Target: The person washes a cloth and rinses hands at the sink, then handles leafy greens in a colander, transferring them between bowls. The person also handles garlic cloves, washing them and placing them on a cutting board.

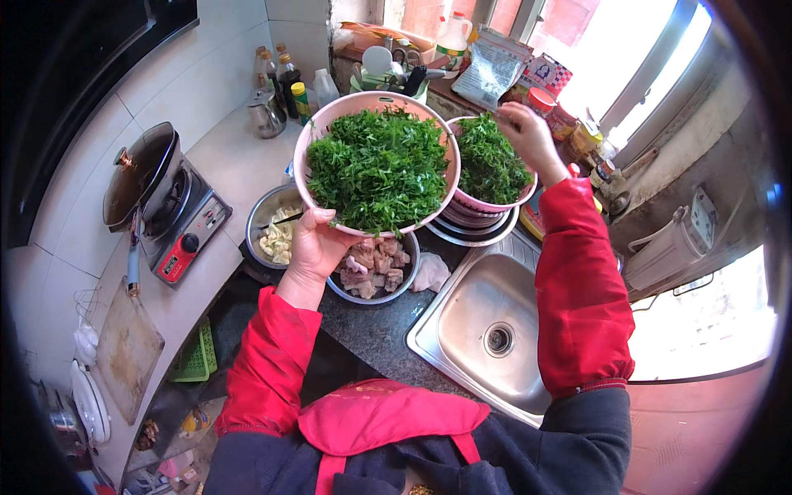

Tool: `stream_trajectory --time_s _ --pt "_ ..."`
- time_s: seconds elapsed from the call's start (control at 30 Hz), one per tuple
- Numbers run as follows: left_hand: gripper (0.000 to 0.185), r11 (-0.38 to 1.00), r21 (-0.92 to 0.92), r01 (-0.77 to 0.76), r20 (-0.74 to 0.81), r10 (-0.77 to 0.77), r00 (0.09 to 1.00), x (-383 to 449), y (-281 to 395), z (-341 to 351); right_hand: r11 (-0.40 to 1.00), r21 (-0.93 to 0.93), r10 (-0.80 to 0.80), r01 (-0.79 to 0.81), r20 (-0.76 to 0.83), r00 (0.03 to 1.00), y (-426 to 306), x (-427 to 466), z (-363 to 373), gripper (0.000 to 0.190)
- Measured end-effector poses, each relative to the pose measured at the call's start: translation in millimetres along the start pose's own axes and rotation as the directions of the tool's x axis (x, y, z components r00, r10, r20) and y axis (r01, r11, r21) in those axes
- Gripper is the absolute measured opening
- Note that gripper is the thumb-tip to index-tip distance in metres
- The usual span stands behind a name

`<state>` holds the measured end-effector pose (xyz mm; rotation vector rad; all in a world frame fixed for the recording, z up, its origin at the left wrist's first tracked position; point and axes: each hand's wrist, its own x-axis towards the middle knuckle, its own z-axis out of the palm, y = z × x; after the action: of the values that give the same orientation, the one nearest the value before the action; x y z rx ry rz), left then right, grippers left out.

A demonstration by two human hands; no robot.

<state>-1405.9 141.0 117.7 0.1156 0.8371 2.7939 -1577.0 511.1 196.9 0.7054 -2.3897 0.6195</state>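
Note:
My left hand (317, 247) grips the near rim of a pink plastic colander (301, 164), its thumb over the edge. Chopped leafy greens (380, 167) fill the colander. To the right, a second pink basket (479, 204) with more greens (495, 162) rests on stacked bowls. Above that basket's far right side is my right hand (526, 130), its fingers bent together; whether they pinch anything is too small to tell. Partly under the held colander are a metal bowl of meat chunks (374, 269) and a metal bowl of pale food pieces (277, 238) with dark chopsticks.
A stainless steel sink (470, 303) lies at the right of the counter. A white cloth or bag (431, 272) sits beside the meat bowl. At left, a lidded wok (145, 179) is on a portable stove (192, 229). Bottles (289, 80) stand behind; jars (585, 137) line the windowsill.

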Motion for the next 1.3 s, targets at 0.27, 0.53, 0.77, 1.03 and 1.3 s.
stream_trajectory --time_s 0.27,0.53,0.77,1.03,1.3 --pt "0.066 0.999 -0.012 -0.049 -0.025 0.048 0.999 -16 6 1 0.595 0.648 0.522 -0.475 0.138 0.842 -33 24 5 0.033" --pt "0.068 0.999 -0.019 -0.04 -0.038 0.039 0.999 -23 11 -7 0.492 0.651 0.576 -0.577 0.254 0.777 -18 16 1 0.039" --pt "0.07 0.999 -0.032 0.003 -0.028 -0.004 1.0 -20 11 -12 0.989 0.044 0.119 -0.139 0.304 0.945 18 -10 24 0.043" --pt "0.072 1.0 0.01 -0.021 -0.035 0.022 0.999 -24 18 -19 0.393 0.751 0.462 -0.53 0.337 0.82 -31 13 -10 0.066" --pt "0.071 1.0 -0.029 -0.009 0.005 0.009 1.0 -18 18 -27 0.483 0.717 0.507 -0.503 0.239 0.828 -1 2 -3 0.074"
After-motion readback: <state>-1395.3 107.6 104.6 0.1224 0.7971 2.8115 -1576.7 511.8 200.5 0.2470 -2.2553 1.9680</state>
